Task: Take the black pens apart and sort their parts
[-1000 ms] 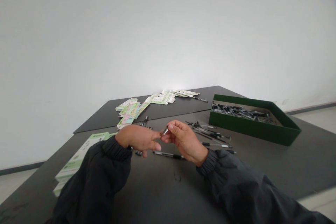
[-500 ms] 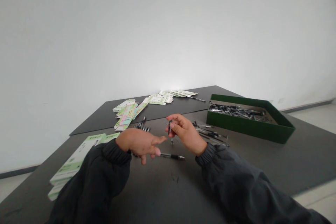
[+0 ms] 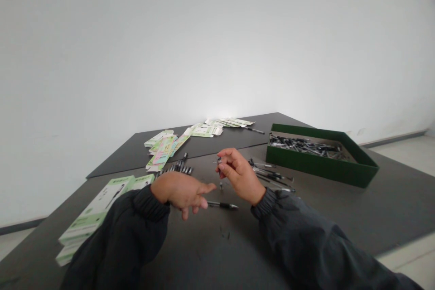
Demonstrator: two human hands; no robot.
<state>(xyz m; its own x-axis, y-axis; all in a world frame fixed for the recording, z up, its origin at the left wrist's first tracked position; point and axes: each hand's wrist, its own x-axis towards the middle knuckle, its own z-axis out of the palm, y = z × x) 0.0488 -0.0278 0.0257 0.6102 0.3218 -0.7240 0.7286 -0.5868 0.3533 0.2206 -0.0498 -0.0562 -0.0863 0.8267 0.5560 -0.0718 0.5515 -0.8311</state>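
Note:
My right hand [image 3: 239, 174] is closed in a pinch on a small dark and clear pen part [image 3: 219, 160], mostly covered by the fingertips. To its left, my left hand [image 3: 185, 190] hovers palm down with its fingers stretched and spread. Beside those fingers a pen [image 3: 224, 205] with a black grip lies on the table, its tip to the right and its rear end close to the left fingertips. Between the hands is a small pale piece [image 3: 221, 186]. Tiny dark bits [image 3: 224, 234] lie nearer to me.
A green box [image 3: 317, 170] full of pens stands at the right. Loose pens and refills [image 3: 272, 174] lie beside my right hand. Behind my left hand is a row of pens [image 3: 181, 166]. White-green cartons [image 3: 98, 210] are stacked at left; flattened cartons [image 3: 204, 130] lie further back.
My right hand has turned the small pen part a little between its fingertips. My left hand has barely moved, its fingers still spread. The view has shifted slightly.

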